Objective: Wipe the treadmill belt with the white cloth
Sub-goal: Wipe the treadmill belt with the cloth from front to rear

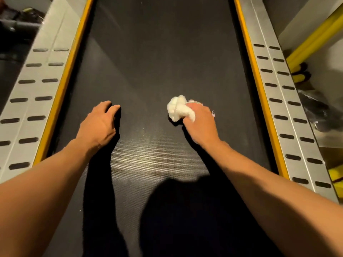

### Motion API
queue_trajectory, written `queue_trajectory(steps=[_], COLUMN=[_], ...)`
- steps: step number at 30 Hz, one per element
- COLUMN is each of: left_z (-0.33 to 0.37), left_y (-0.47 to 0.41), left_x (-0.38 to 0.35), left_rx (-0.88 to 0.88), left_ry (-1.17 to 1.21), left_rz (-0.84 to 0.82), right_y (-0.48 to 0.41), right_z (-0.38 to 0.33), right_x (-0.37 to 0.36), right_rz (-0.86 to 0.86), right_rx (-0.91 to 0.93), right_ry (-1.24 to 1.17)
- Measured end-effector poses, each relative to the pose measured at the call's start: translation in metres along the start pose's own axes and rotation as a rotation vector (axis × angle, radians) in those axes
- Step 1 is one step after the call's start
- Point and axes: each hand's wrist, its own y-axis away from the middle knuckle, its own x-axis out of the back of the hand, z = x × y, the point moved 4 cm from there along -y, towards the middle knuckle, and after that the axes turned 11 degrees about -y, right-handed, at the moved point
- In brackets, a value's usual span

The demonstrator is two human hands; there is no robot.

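The dark textured treadmill belt [157, 62] runs away from me down the middle of the view. A bunched white cloth [177, 107] lies on the belt right of centre. My right hand [200, 123] grips the cloth from behind and holds it against the belt; the fingers are hidden in the cloth. My left hand [100, 123] rests on the belt left of centre, fingers extended forward and touching the surface, holding nothing.
Yellow strips [74, 58] edge the belt on both sides. Grey side rails [37, 89] with dark oval grip pads flank them. A yellow frame bar [315, 38] stands at the far right. Dark equipment [16, 21] sits at the upper left.
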Motion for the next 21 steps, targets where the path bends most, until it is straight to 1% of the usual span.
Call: queue_trajectory(steps=[2, 3, 4, 5, 6, 7, 8, 10, 11, 12, 13, 15, 17, 18, 19, 20, 21], left_z=[-0.002, -0.004, -0.007, -0.011, -0.014, -0.018, -0.021, -0.025, -0.026, -0.026, -0.027, -0.028, -0.032, -0.034, -0.036, -0.039, -0.042], left_y=[0.003, 0.004, 0.006, 0.008, 0.01, 0.012, 0.014, 0.018, 0.019, 0.019, 0.02, 0.021, 0.021, 0.021, 0.02, 0.018, 0.016], left_x=[0.006, 0.009, 0.012, 0.014, 0.015, 0.015, 0.015, 0.016, 0.017, 0.018, 0.019, 0.018, 0.016, 0.016, 0.017, 0.019, 0.022], left_rx=[-0.001, 0.001, 0.004, 0.004, 0.001, 0.0, 0.006, 0.025, 0.029, 0.033, 0.039, 0.053, 0.073, 0.095, 0.134, 0.184, 0.232], left_ry=[0.003, 0.001, -0.004, -0.01, -0.019, -0.031, -0.043, -0.035, -0.015, 0.009, 0.032, 0.07, 0.109, 0.155, 0.225, 0.306, 0.381], left_rz=[0.049, 0.071, 0.084, 0.085, 0.08, 0.074, 0.072, 0.081, 0.087, 0.088, 0.085, 0.075, 0.09, 0.108, 0.122, 0.128, 0.126], right_y=[0.024, 0.041, 0.06, 0.076, 0.084, 0.082, 0.07, 0.03, 0.008, -0.006, -0.015, -0.001, 0.044, 0.068, 0.088, 0.098, 0.095], right_z=[-0.008, -0.014, -0.023, -0.032, -0.039, -0.041, -0.04, -0.034, -0.032, -0.036, -0.038, -0.049, -0.068, -0.075, -0.077, -0.079, -0.08], right_x=[-0.037, -0.053, -0.063, -0.068, -0.067, -0.064, -0.06, -0.053, -0.055, -0.056, -0.065, -0.089, -0.107, -0.111, -0.114, -0.113, -0.11], right_rz=[-0.211, -0.302, -0.382, -0.43, -0.424, -0.374, -0.287, -0.124, -0.102, -0.125, -0.176, -0.326, -0.52, -0.619, -0.654, -0.618, -0.514], right_rx=[0.161, 0.237, 0.278, 0.301, 0.303, 0.282, 0.24, 0.161, 0.127, 0.117, 0.171, 0.386, 0.516, 0.515, 0.524, 0.538, 0.577], right_ry=[0.161, 0.172, 0.11, -0.005, -0.108, -0.194, -0.218, -0.158, -0.103, -0.035, 0.041, 0.13, 0.041, -0.018, -0.087, -0.139, -0.197])
